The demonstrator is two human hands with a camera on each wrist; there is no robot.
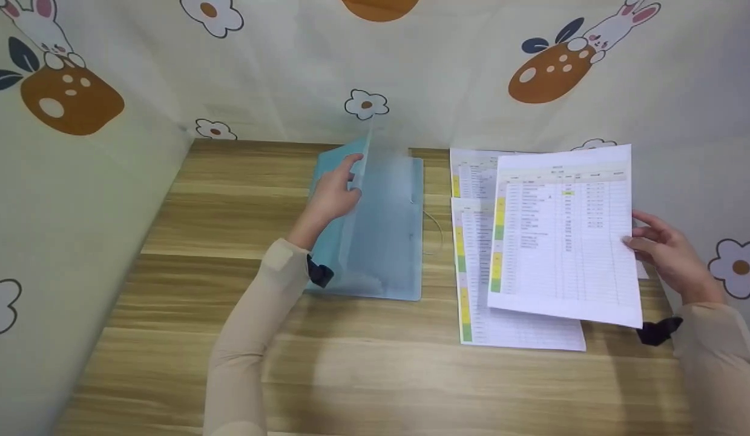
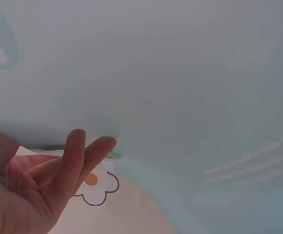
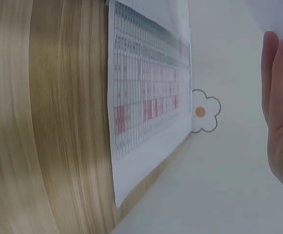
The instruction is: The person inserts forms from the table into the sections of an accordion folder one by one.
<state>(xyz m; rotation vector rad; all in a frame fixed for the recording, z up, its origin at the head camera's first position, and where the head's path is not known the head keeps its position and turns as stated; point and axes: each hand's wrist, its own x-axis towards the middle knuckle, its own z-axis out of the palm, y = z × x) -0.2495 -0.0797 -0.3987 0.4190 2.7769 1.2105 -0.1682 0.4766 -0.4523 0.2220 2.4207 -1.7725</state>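
A blue translucent document folder (image 1: 390, 254) lies on the wooden table, its cover (image 2: 171, 97) raised at the left. My left hand (image 1: 335, 191) is at that cover, index finger stretched against its upper edge. The left wrist view has the cover filling most of the picture, with loosely bent fingers beside it. On the right, my right hand (image 1: 671, 254) pinches a printed sheet (image 1: 562, 254) by its right edge, thumb on the front. This sheet is lifted and tilted over other printed sheets (image 1: 520, 330), partly hiding them.
A thin cord (image 1: 438, 233) loops from the folder's right side onto the table (image 1: 362, 369). Another printed sheet (image 1: 471, 158) lies at the back, under the others. Patterned cloth (image 1: 290, 72) with flowers and rabbits walls the table at the back and both sides.
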